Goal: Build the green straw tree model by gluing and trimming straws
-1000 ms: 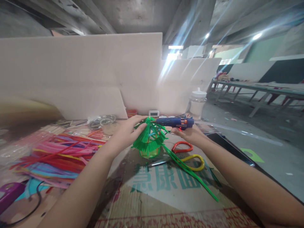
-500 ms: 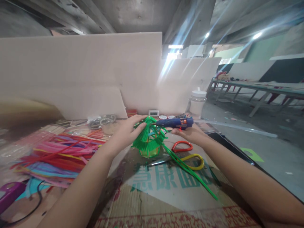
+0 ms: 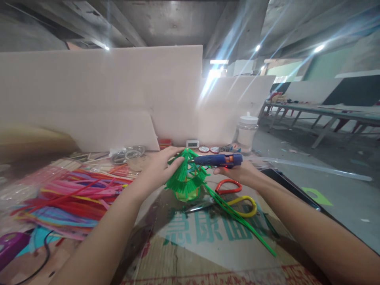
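A green cone-shaped model of fringed, fuzzy strips in tiers (image 3: 186, 184), with a paler green base, stands upright just below the centre of the frame. The left hand (image 3: 158, 168) grips its upper left side, thumb on the front slope and index finger reaching around near the peak; the other fingers are mostly hidden. From the right, a dark blue glue gun with an orange part and a small red light (image 3: 218, 160) points its nozzle at the model's upper part; whether the tip touches cannot be told. The right hand (image 3: 242, 172) is wrapped around the gun from below, its thumb toward the model, its remaining fingers out of sight. A long clear rod (image 3: 314, 169) trails from the gun's rear toward the right edge.

Just right of the model, loose bright green strips (image 3: 252, 229) lie across metal scissors with one red and one yellow handle loop (image 3: 254, 206). All rest on a brown cardboard sheet printed with teal characters (image 3: 213, 259) at lower centre. A heap of pink, red, yellow and blue fuzzy strips (image 3: 80, 190) fills the left side. Behind the model sits a small white digital display (image 3: 192, 144); a clear bottle with a white lid (image 3: 246, 138) stands right of it. Large off-white boards (image 3: 113, 87) rise across the upper left and centre.
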`<state>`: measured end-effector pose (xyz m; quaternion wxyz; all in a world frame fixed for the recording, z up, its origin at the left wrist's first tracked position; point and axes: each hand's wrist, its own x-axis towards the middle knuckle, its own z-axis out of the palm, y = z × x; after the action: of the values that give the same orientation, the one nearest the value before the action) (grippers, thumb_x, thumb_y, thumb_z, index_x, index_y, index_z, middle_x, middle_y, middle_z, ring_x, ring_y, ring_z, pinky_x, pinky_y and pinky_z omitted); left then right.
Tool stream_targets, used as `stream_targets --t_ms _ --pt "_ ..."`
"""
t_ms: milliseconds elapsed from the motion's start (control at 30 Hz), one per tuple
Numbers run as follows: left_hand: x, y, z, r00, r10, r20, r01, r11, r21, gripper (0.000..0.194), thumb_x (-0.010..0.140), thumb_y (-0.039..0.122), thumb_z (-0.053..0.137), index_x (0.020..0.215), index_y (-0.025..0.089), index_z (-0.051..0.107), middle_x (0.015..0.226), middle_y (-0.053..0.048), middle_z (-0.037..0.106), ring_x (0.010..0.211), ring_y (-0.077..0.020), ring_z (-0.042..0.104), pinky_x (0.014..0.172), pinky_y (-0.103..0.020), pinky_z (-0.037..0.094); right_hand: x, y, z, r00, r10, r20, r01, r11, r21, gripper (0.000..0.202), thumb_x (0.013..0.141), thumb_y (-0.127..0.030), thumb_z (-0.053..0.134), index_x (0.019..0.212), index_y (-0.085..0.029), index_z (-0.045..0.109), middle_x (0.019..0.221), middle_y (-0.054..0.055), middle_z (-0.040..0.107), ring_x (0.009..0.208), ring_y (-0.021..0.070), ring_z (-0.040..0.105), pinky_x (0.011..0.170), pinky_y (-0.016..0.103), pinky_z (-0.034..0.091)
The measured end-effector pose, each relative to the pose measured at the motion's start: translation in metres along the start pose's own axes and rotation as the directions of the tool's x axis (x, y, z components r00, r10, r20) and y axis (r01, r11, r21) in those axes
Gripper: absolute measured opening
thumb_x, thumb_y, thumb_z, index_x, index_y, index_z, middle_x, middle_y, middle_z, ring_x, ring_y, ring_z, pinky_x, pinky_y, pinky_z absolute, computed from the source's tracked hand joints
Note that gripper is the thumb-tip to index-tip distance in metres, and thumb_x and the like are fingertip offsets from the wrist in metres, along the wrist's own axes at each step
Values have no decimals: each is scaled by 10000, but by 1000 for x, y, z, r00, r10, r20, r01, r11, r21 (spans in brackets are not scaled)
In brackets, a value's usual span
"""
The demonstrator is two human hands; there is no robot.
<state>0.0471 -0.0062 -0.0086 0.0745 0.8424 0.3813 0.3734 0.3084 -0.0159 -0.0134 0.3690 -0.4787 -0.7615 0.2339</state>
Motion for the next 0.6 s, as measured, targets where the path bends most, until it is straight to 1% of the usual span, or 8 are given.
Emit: stream_targets --t_ms 133,200,267,367,433,500,600 --pt "0 1 0 1000 -14 3 14 1000 -6 346 972 325 468 1252 176 608 1264 -79 665 1172 -218 603 1027 -384 464 1 0 -1 1000 -12 18 12 1000 -15 263 666 -455 735 758 -212 697 783 24 717 812 243 648 721 340 536" --pt "-1 1 0 1000 -16 -6 16 1000 -3 344 975 333 464 1249 184 608 1265 -76 665 1168 -220 607 1022 -387 469 1 1 -1 1000 -4 19 4 1000 -6 263 663 -459 742 760 -219 695 785 24 714 828 247 649 731 347 541" --pt "0 0 0 1000 -13 -8 13 1000 7 344 976 337 463 1248 184 607 1263 -78 666 1163 -220 610 1017 -386 472 2 1 -1 1000 14 6 -14 1000 -2 277 660 -469 742 763 -216 693 766 25 706 804 245 650 715 349 543" --pt "0 -1 0 1000 -6 1 6 1000 17 335 973 323 472 1248 187 607 1259 -74 668 1163 -216 610 1014 -384 473 1 1 -1 998 41 -55 -42 999 -10 321 644 -496 745 758 -203 678 731 36 694 734 243 643 646 345 535" --pt "0 -1 0 1000 -2 0 2 1000 14 327 972 314 474 1242 189 609 1252 -71 671 1158 -214 613 1010 -381 474 1 -1 -1 995 25 -95 -23 1000 17 334 644 -494 745 803 -207 684 779 45 716 761 251 656 653 343 541" --pt "0 -1 0 1000 2 -5 -2 1000 8 326 974 314 470 1239 184 609 1251 -72 671 1157 -213 614 1010 -375 473 1 -1 -1 994 3 -111 1 999 38 334 659 -487 736 848 -216 690 843 52 736 819 264 672 689 345 552" --pt "0 -2 0 1000 11 -6 -11 1000 6 340 976 325 469 1244 167 609 1247 -78 670 1156 -213 612 1016 -367 466 2 0 0 994 -5 -107 6 1000 6 341 667 -497 723 857 -215 691 874 64 741 863 287 675 719 367 557"
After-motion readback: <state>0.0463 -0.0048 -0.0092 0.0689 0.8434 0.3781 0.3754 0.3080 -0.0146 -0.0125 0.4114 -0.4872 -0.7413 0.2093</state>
